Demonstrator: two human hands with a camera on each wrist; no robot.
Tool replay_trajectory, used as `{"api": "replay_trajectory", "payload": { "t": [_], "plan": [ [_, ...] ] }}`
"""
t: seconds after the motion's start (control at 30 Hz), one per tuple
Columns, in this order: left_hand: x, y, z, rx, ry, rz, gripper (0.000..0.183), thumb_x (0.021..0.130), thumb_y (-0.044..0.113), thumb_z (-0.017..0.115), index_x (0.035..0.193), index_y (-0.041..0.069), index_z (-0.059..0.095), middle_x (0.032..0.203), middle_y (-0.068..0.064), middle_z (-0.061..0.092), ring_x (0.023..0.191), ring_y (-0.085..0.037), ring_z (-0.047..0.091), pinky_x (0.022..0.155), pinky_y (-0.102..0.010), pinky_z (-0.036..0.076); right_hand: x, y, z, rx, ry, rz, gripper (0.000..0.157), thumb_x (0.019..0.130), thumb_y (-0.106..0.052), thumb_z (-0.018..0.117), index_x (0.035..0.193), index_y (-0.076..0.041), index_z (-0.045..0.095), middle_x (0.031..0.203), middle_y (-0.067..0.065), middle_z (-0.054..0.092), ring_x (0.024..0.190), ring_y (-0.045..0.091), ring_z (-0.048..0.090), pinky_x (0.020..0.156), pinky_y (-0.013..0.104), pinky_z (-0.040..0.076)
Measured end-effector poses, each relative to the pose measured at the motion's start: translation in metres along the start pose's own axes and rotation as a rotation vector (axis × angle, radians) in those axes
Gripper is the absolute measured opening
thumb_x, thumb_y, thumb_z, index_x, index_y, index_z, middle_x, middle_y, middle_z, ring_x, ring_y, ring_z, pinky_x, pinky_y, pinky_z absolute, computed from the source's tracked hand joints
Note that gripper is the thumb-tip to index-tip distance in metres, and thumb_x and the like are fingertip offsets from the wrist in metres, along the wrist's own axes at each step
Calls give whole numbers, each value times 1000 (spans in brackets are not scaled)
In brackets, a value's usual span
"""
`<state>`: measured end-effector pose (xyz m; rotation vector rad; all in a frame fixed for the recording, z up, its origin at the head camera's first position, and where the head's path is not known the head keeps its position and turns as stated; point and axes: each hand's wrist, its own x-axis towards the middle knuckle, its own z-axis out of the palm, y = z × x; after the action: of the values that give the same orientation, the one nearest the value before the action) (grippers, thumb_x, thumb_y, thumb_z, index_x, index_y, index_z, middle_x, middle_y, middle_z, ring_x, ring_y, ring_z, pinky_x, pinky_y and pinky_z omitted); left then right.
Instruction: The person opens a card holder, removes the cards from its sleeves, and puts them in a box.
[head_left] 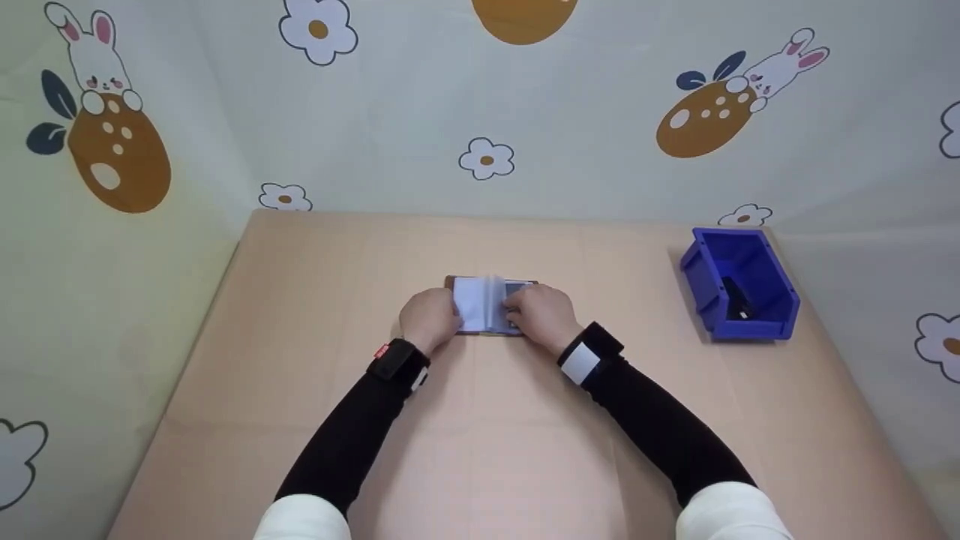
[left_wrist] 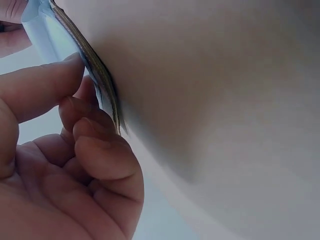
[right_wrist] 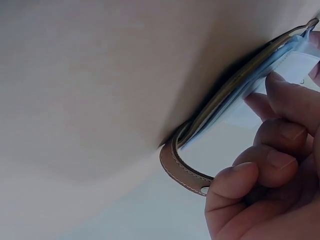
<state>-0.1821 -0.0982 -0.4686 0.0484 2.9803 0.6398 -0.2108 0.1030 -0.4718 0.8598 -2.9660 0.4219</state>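
An opened card holder (head_left: 471,306) with clear plastic sleeves and a brown cover lies between both hands on the table. My left hand (head_left: 430,319) grips its left side; in the left wrist view the thumb (left_wrist: 45,85) lies over the sleeves at the edge. On the other side, my right hand (head_left: 547,316) pinches the sleeves near the right edge, where something dark shows in a sleeve. A brown stitched strap (right_wrist: 185,175) with a metal snap loops from the cover in the right wrist view. Some fingertips are hidden behind the sleeves.
A blue plastic bin (head_left: 750,328) stands at the right rear of the table, with a black object (head_left: 736,298) inside. The table (head_left: 540,435) has a tan covering. Patterned cloth (head_left: 405,112) hangs behind and along both sides.
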Motion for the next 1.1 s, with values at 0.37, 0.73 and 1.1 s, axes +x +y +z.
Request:
{"api": "replay_trajectory", "payload": {
  "t": [0.37, 0.73, 1.1],
  "plan": [
    [-5, 17, 2, -23, 97, 123, 17, 83, 24, 77, 78, 9, 70, 76, -3, 67, 71, -23, 62, 60, -39, 49, 0, 2, 1, 12, 9, -9, 6, 84, -13, 77, 90, -15, 79, 83, 5, 71, 78, 25, 66, 64, 44, 51],
    [-8, 28, 14, 138, 178, 252, 23, 76, 18, 80, 86, 3, 67, 83, -10, 64, 83, -30, 62, 65, -44, 53, 1, 1, 3, 4, 17, -1, 6, 84, -13, 77, 86, -18, 79, 82, 2, 72, 76, 21, 65, 64, 41, 51],
    [-7, 27, 14, 135, 200, 280, 25, 75, 22, 82, 83, 4, 66, 80, -9, 64, 82, -28, 61, 63, -43, 52, 1, 5, 4, -20, 35, -15, 17, 83, -15, 78, 71, -14, 66, 66, 1, 60, 64, 22, 56, 55, 41, 45]
  ]
}}
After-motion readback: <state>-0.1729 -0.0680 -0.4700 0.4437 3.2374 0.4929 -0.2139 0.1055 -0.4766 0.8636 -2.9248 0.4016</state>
